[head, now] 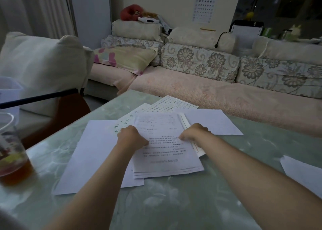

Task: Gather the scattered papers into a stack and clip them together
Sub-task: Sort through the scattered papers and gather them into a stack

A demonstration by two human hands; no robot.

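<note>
A small stack of printed sheets [165, 158] lies in the middle of the green glass table [174, 203]. My left hand [131, 136] grips the stack's left edge and my right hand [193, 132] grips its right edge, fingers curled on the top sheet. Under the stack lies a large blank sheet [94, 156] to the left. Another blank sheet [214, 123] sticks out to the right, and a gridded sheet [170, 104] lies behind. One more loose sheet [303, 174] rests at the table's right edge. No clip is visible.
A plastic cup of brown drink [12, 153] with a straw stands at the table's left edge. A clear tub [8, 92] and a black rod [38, 97] are beyond it. A sofa [209, 94] with cushions runs behind the table.
</note>
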